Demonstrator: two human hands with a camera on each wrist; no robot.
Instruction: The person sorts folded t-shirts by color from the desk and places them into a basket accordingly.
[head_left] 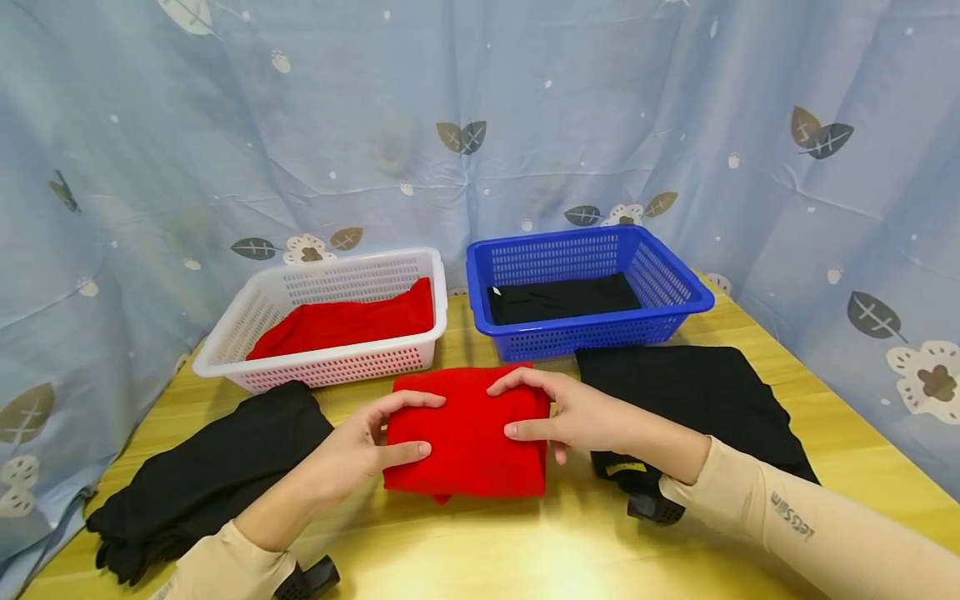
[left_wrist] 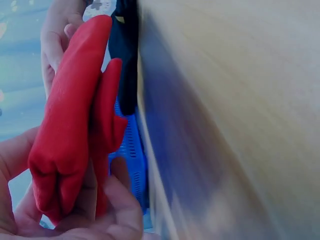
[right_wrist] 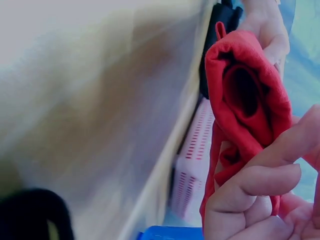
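A folded red garment point(head_left: 467, 446) is held between both hands at the middle of the wooden table. My left hand point(head_left: 351, 454) grips its left edge, thumb and index finger spread over the top. At the opposite edge, my right hand point(head_left: 588, 412) holds it the same way. Seen from the left wrist, the red garment point(left_wrist: 75, 105) is a thick bundle of layers raised over the tabletop, with fingers tucked under it. The right wrist view shows the garment's point(right_wrist: 277, 95) rolled end with a hollow fold, and fingers curled beneath.
Behind stand a white basket point(head_left: 322, 354) with red clothing point(head_left: 352, 321) and a blue basket point(head_left: 585, 337) with black clothing point(head_left: 566, 300). A crumpled black garment point(head_left: 217, 467) lies at left, another black garment point(head_left: 690, 400) at right. A blue curtain point(head_left: 390, 125) hangs behind.
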